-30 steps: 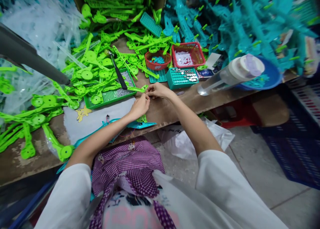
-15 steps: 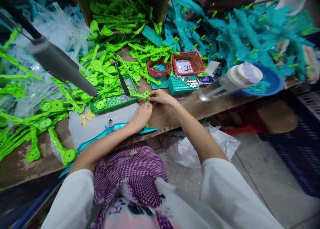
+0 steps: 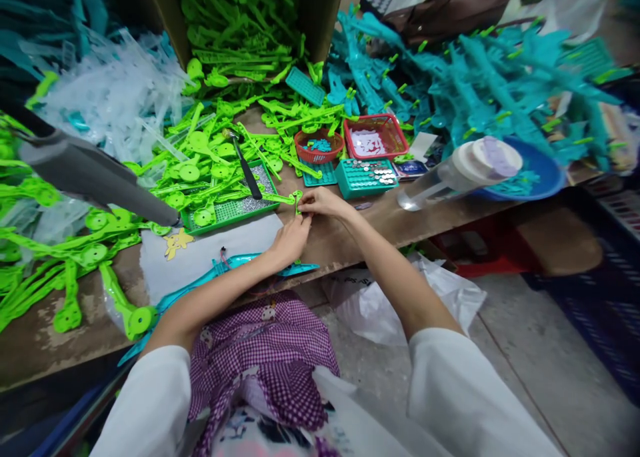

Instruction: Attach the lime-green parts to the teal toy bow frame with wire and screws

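Observation:
My left hand [image 3: 293, 237] and my right hand [image 3: 324, 202] meet over the table near its front edge. Between them is a bright green plastic part [image 3: 297, 199], its upper end showing past my fingertips. My left fingers are closed round its lower portion, and my right fingertips pinch beside its upper end. Whether a smaller piece sits in the right pinch is hidden. Under my left forearm lies a long teal plastic shell [image 3: 193, 280] with small wires. Just beyond my hands is a green tray [image 3: 225, 222] of small metal screws, with a black-handled tool [image 3: 247, 174] like a hammer across it.
A grey electric screwdriver [image 3: 100, 177] hangs at the left, over piled green parts [image 3: 90, 254]. Red baskets [image 3: 377, 152], a teal block of metal discs [image 3: 367, 182], a clear bottle [image 3: 450, 174] and a blue basin [image 3: 550, 180] stand right. Teal shells [image 3: 480, 77] heap behind.
The hanging screwdriver has swung left. My hands stay together on the green part, while the whole view has shifted slightly.

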Available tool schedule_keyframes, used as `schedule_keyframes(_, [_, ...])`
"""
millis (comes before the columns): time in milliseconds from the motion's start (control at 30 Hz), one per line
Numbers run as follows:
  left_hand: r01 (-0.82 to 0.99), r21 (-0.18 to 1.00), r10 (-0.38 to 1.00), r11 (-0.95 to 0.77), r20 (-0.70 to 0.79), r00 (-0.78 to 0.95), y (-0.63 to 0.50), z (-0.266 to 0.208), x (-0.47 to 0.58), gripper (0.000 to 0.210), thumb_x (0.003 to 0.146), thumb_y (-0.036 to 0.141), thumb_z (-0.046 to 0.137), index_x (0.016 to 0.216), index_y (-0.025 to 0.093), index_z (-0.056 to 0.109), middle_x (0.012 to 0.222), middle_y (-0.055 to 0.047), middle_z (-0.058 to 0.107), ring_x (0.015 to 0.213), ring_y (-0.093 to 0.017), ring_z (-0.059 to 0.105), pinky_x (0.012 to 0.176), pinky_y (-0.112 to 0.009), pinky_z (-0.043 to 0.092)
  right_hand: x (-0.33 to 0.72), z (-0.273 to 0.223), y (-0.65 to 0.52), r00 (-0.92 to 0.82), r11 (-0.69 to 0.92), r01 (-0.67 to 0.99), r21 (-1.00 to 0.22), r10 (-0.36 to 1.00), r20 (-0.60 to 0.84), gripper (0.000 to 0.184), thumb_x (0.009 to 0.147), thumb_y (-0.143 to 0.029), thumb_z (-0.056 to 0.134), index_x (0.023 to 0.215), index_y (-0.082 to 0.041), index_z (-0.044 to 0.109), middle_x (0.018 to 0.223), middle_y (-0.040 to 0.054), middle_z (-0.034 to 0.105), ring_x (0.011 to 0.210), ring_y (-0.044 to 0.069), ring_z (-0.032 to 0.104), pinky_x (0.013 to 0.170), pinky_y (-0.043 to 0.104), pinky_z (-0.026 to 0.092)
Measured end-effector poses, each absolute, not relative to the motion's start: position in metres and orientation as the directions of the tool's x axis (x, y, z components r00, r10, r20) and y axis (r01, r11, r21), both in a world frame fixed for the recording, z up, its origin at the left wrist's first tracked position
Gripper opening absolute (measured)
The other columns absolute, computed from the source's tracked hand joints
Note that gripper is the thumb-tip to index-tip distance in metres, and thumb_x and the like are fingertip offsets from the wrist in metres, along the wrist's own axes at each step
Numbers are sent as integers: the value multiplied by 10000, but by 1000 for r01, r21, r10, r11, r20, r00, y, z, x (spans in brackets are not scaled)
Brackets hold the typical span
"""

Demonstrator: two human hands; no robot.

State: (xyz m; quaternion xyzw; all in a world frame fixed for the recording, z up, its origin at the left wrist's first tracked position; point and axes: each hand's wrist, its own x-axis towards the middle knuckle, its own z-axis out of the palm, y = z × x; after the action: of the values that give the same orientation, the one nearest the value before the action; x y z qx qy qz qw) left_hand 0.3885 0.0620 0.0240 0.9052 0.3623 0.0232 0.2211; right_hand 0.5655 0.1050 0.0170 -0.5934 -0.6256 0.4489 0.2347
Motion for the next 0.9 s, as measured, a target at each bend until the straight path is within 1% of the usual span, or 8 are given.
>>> schedule_keyframes(133, [620, 543, 705, -566, -72, 706, 63, 27, 383, 410, 990, 197, 357, 1354, 104, 521, 1200, -179, 634, 1057, -287, 633, 912, -407, 497, 573, 16, 100, -185, -199, 413, -889, 937, -296, 325, 764, -457, 678, 794, -135, 716, 659, 28, 689, 583, 115, 613, 583, 228, 457])
schedule_keyframes(233, [572, 688, 763, -447, -42, 646, 69, 28, 375, 347, 968, 180, 415, 1244, 117, 615, 1186, -145, 673, 1108, -260, 624, 984, -377, 467, 581, 17, 89, -178, -273, 237, -932, 931, -318, 387, 768, -468, 684, 999, -160, 720, 902, 70, 744, 757, 140, 671, 700, 257, 512])
schedule_keyframes(367, [499, 831, 810, -246, -107, 577, 78, 23, 365, 319, 945, 177, 443, 1165, 133, 669, 1017, -95, 724, 953, -212, 662, 906, -332, 495, 578, 13, 74, -78, -131, 227, -965, 985, -152, 461, 716, -394, 742, 1120, -178, 698, 1105, 87, 714, 894, 169, 655, 828, 316, 519])
schedule_keyframes(500, [353, 929, 784, -109, -138, 605, 79, 19, 361, 307, 926, 184, 453, 1138, 148, 673, 820, -38, 676, 686, -147, 602, 684, -265, 483, 563, 6, 68, -2, 36, 408, -912, 999, 39, 401, 745, -437, 719, 1059, -188, 730, 1074, 83, 669, 765, 143, 601, 745, 316, 500])
schedule_keyframes(600, [217, 976, 754, -27, -123, 645, 76, 20, 360, 279, 910, 181, 462, 1095, 164, 669, 766, -5, 619, 590, -106, 530, 595, -225, 428, 556, 6, 67, -10, 95, 413, -906, 995, 100, 361, 777, -503, 687, 977, -210, 754, 1036, 78, 654, 888, 182, 612, 780, 325, 487])
schedule_keyframes(700, [151, 987, 730, 59, -146, 668, 76, 24, 356, 251, 901, 182, 465, 1065, 154, 652, 736, 9, 584, 562, -91, 496, 568, -214, 407, 553, 11, 66, -10, 98, 334, -937, 995, 101, 376, 766, -550, 683, 882, -198, 747, 995, 73, 674, 987, 211, 610, 847, 341, 468])
schedule_keyframes(800, [161, 980, 722, 120, -198, 663, 79, 30, 346, 245, 902, 210, 475, 1086, 138, 620, 709, 16, 567, 540, -89, 470, 544, -215, 396, 551, 19, 61, 6, 25, 276, -961, 1000, 28, 386, 758, -555, 674, 854, -183, 711, 896, 44, 692, 888, 191, 612, 830, 330, 455])
schedule_keyframes(900, [271, 958, 736, 91, -248, 630, 88, 37, 329, 248, 904, 227, 484, 1098, 134, 609, 715, 9, 589, 558, -97, 494, 563, -226, 419, 548, 27, 53, 7, -8, 329, -944, 1000, -6, 325, 791, -495, 651, 843, -177, 691, 855, 31, 686, 844, 174, 598, 799, 307, 441])
